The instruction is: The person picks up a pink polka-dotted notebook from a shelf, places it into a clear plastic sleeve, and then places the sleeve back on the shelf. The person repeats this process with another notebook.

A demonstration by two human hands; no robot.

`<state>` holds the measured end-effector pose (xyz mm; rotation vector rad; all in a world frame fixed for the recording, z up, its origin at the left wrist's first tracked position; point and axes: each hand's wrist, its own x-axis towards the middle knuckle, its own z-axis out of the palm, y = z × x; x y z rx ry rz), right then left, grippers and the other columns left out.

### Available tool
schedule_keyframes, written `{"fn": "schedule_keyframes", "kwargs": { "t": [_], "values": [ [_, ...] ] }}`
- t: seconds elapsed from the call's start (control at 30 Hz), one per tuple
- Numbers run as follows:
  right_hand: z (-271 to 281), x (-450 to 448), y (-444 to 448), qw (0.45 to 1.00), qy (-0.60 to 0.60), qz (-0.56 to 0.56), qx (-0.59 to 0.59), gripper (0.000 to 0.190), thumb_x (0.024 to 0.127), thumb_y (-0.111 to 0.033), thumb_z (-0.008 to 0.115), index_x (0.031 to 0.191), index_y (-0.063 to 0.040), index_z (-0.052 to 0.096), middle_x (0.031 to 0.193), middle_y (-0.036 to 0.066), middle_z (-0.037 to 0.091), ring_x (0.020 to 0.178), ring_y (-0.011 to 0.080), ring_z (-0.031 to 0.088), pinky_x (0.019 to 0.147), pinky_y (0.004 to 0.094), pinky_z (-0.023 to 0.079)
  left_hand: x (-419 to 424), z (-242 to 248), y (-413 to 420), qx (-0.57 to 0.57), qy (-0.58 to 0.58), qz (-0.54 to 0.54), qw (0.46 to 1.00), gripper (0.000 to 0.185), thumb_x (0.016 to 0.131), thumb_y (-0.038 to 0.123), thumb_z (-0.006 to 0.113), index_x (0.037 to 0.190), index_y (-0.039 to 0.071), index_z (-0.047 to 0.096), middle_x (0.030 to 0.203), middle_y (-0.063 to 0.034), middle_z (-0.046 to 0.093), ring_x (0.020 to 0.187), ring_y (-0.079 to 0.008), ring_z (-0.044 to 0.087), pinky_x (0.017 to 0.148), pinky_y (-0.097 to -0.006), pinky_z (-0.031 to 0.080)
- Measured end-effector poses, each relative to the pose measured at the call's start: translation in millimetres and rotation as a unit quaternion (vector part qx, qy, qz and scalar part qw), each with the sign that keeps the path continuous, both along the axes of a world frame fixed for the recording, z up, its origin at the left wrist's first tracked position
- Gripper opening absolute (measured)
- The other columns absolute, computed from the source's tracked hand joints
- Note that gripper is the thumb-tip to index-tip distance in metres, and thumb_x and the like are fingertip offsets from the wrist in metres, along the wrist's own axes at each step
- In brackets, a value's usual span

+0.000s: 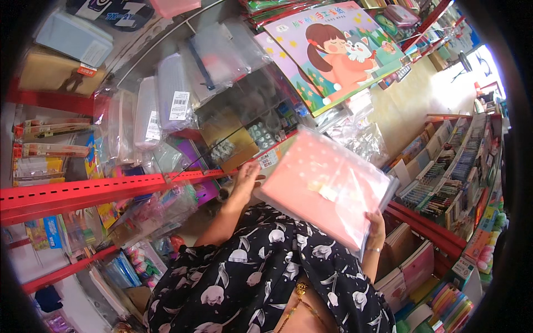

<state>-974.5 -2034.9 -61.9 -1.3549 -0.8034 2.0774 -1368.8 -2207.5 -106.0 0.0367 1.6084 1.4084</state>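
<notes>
A flat pink pack (316, 187) with white dots, in a clear plastic sleeve, is tilted in front of my chest. It looks like stacked folders or paper, though the contents cannot be told exactly. My right hand (375, 229) grips its lower right edge, thumb on top and the other fingers hidden beneath. My left hand (246, 180) is raised just off the pack's left corner, fingers partly spread, with nothing visible in it. Close to its fingertips is a small printed label (267, 159) on the shelf edge.
A red perforated shelf rail (125, 186) runs in from the left. Mesh pencil cases (177, 95) in plastic hang above it. Large illustrated craft-paper packs (333, 54) jut out ahead. Pen racks (445, 166) stand at right, beside a tiled aisle floor (399, 104).
</notes>
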Motion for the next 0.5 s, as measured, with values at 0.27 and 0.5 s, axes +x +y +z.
{"fn": "schedule_keyframes", "kwargs": {
  "t": [0.27, 0.5],
  "values": [
    [-67.3, -122.6, 25.6, 0.975, 0.128, 0.162, -0.078, 0.039, 0.078, 0.002, 0.062, 0.116, 0.003, 0.054, 0.101, 0.007, 0.065, 0.091, 0.0174, 0.063, 0.085, 0.0289, 0.049, -58.8, -9.5, -70.3, 0.137, -0.188, 0.282, 0.931, 0.07, 0.089, 0.06, 0.042, 0.125, 0.001, 0.045, 0.127, -0.0143, 0.051, 0.12, -0.0311, 0.048, 0.097, -0.046, 0.041],
    [-83.3, -228.0, -23.9, 0.956, 0.195, 0.127, -0.178, 0.035, 0.085, -0.002, 0.061, 0.119, 0.001, 0.051, 0.108, 0.01, 0.062, 0.094, 0.0189, 0.062, 0.08, 0.0317, 0.053, -62.8, 7.1, -82.1, 0.181, -0.18, 0.291, 0.922, 0.072, 0.091, 0.048, 0.051, 0.13, -0.009, 0.032, 0.132, -0.0275, 0.04, 0.118, -0.0402, 0.046, 0.105, -0.0511, 0.036]
  ]
}}
